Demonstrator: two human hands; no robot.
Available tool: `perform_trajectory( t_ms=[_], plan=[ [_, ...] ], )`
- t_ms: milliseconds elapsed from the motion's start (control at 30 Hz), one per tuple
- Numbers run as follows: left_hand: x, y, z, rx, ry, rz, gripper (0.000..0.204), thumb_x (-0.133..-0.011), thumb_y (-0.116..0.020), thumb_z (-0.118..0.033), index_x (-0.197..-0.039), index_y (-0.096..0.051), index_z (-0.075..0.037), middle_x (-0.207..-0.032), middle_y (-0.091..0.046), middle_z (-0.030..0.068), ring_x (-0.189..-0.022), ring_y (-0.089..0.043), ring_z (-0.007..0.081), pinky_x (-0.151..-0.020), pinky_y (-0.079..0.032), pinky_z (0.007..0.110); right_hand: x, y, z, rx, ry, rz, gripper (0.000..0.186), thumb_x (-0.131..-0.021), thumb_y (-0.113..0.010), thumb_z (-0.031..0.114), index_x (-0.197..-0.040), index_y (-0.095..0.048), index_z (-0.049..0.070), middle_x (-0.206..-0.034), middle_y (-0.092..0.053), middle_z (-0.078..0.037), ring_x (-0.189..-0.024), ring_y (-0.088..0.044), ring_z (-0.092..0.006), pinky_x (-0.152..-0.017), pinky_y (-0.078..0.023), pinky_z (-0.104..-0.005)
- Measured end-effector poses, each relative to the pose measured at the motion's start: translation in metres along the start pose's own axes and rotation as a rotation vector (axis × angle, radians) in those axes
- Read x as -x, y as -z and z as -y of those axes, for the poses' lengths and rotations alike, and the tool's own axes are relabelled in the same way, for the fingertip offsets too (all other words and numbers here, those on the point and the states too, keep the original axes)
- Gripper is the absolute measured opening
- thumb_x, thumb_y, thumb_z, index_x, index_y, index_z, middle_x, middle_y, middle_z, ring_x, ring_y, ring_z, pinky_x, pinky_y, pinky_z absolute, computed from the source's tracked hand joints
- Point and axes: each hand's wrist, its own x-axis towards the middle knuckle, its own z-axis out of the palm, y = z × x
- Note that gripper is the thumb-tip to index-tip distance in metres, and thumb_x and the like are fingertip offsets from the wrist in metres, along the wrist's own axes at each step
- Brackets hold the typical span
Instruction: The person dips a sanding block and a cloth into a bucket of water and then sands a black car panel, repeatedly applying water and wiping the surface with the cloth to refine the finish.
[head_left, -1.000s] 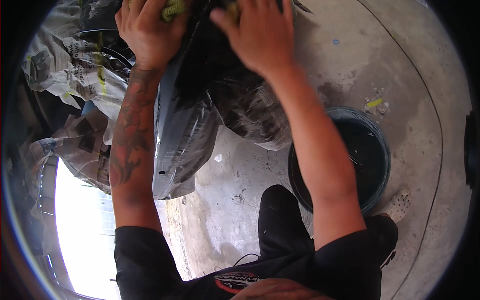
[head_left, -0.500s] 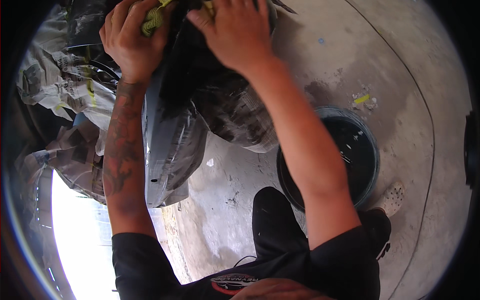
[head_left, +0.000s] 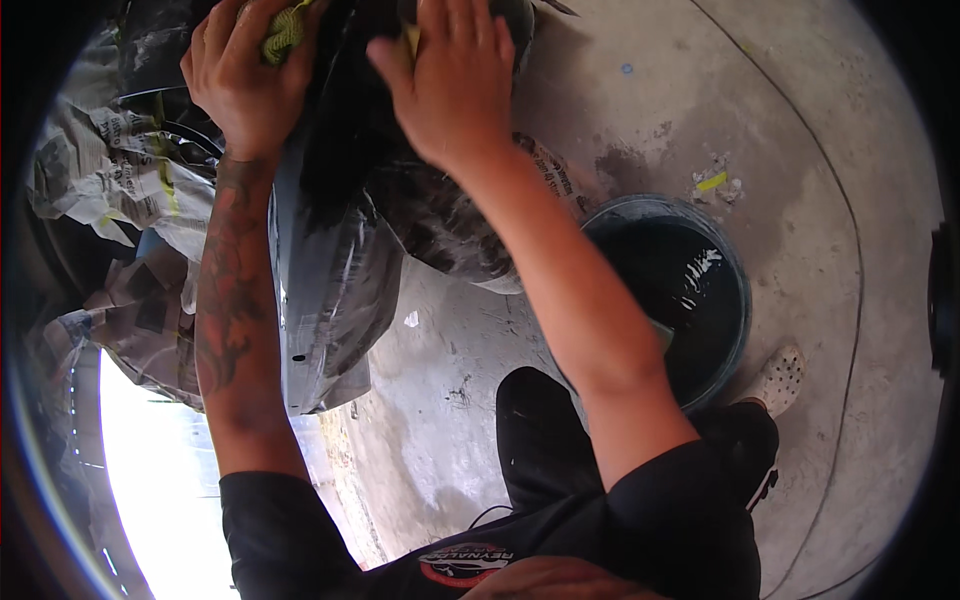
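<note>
In my left hand [head_left: 238, 90], at the top left, a bunched yellow-green cloth [head_left: 284, 38] is held against the dark car panel. My right hand [head_left: 455, 100] lies on the glossy black panel [head_left: 345, 110], fingers pointing away from me and thumb out to the left. A yellowish piece [head_left: 411, 40] shows between that thumb and the fingers; most of it is hidden, so its kind is unclear. Below my hands, the panel runs down into a grey edge [head_left: 297, 330].
Crumpled newspaper [head_left: 110, 160] covers parts at the left, and more masking paper [head_left: 440, 225] hangs under my right forearm. A dark round bucket of water [head_left: 745, 300] stands on the concrete floor [head_left: 790, 220]. A yellow scrap [head_left: 711, 181] lies beyond it, and a long crack crosses the right.
My right hand has slid slightly left and toward me over the panel. The whole view has shifted a little, and more of the bucket shows. The cloth is still in my left hand.
</note>
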Motion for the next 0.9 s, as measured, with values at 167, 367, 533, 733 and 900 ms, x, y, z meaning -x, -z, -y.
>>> perform_trajectory(
  t_ms=[167,367,533,733,900],
  plan=[
    [-0.001,0.000,-0.006,-0.038,0.013,0.027,0.026,-0.078,-0.084,-0.020,-0.102,-0.074,-0.016,-0.111,-0.072,-0.0019,-0.100,-0.067,0.0227,-0.087,-0.047,0.037,0.079,0.006,0.014,-0.022,-0.011,0.255,0.085,-0.094,-0.059,0.056,-0.159,-0.029,0.010,-0.168,-0.023,-0.008,-0.155,-0.020,-0.0279,-0.121,-0.012,-0.0609],
    [-0.003,0.001,0.002,-0.004,-0.018,-0.005,0.026,-0.079,-0.084,-0.020,-0.102,-0.074,-0.016,-0.111,-0.072,-0.0024,-0.100,-0.067,0.0223,-0.087,-0.047,0.037,0.000,-0.005,-0.048,-0.192,-0.085,0.139,0.083,-0.096,-0.058,0.051,-0.160,-0.027,0.009,-0.168,-0.021,-0.010,-0.155,-0.019,-0.0311,-0.121,-0.012,-0.0618],
    [0.001,-0.003,0.001,-0.020,-0.005,0.017,0.026,-0.079,-0.084,-0.020,-0.102,-0.074,-0.016,-0.110,-0.072,-0.0025,-0.099,-0.068,0.0223,-0.087,-0.047,0.036,0.041,-0.005,-0.019,-0.223,-0.148,0.135,0.082,-0.097,-0.057,0.048,-0.161,-0.024,0.008,-0.168,-0.021,-0.013,-0.155,-0.017,-0.0353,-0.120,-0.013,-0.0630],
    [-0.005,-0.002,-0.010,0.013,0.005,0.007,0.033,-0.078,-0.084,-0.020,-0.109,-0.075,-0.016,-0.112,-0.072,-0.0017,-0.102,-0.067,0.0231,-0.089,-0.048,0.037,0.064,0.009,-0.020,-0.125,-0.127,0.240,0.079,-0.100,-0.054,0.045,-0.161,-0.022,0.007,-0.169,-0.018,-0.014,-0.155,-0.015,-0.0386,-0.120,-0.012,-0.0637],
    [-0.015,0.013,-0.032,0.028,0.034,0.029,0.025,-0.073,-0.078,-0.003,-0.094,-0.065,-0.004,-0.104,-0.066,0.0135,-0.097,-0.063,0.0358,-0.083,-0.044,0.042,0.004,0.000,-0.050,-0.173,-0.208,0.002,0.063,-0.105,-0.047,0.035,-0.148,-0.038,-0.011,-0.152,-0.039,-0.033,-0.142,-0.038,-0.0447,-0.117,-0.032,-0.0478]
  ],
)
